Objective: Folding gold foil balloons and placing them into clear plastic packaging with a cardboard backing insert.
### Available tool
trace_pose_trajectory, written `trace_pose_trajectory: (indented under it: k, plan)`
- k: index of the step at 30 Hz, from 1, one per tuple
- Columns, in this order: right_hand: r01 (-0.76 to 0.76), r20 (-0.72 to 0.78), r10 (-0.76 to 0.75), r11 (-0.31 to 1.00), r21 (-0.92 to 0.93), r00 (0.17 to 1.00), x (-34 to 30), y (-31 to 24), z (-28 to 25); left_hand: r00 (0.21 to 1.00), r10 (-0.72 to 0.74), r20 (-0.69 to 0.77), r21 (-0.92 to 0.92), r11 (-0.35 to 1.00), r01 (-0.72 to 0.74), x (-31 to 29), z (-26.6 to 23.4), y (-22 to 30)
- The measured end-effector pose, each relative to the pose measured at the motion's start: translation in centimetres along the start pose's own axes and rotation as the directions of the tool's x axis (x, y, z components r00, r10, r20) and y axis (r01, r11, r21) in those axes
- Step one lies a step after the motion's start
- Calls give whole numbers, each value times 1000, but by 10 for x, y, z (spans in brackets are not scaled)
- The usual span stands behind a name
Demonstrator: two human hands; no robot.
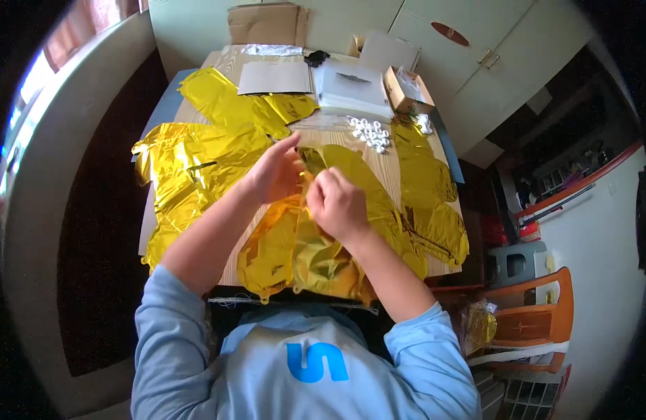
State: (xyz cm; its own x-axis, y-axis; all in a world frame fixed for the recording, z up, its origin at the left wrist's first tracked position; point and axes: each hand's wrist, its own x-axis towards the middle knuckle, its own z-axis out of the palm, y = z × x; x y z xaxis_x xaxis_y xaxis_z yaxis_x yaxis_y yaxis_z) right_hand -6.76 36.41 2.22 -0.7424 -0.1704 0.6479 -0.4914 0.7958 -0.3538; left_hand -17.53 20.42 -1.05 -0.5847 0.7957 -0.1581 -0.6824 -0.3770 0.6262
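A flat gold foil balloon (326,262) lies over the table's near edge, directly below my hands. My right hand (337,203) is closed at its upper part, with the fingers curled in; the exact spot it grips is hidden. Facing it, my left hand (277,171) has its fingers stretched out and apart, close beside the foil. Another gold foil balloon (190,164) is spread out on the left, and one more (225,101) lies behind it. More gold foil (428,189) runs along the table's right side.
White rings or small rolls (368,133) are heaped beyond my hands. Behind them are a stack of clear plastic sheets (351,87), a grey board (275,78) and a small open box (408,91). A wooden chair (529,318) stands at the right, near a grey stool (517,262).
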Motion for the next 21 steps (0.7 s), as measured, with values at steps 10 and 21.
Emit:
trace_pose_trajectory:
  k: [10,21]
  plan:
    - [274,-66,-287,948,-160,956,10,1,-38,889,418,184,222,864,-452,19,85,67]
    - [403,195,-402,914,38,895,-4,8,-40,986,-71,-152,187,977,99,-22,82,15]
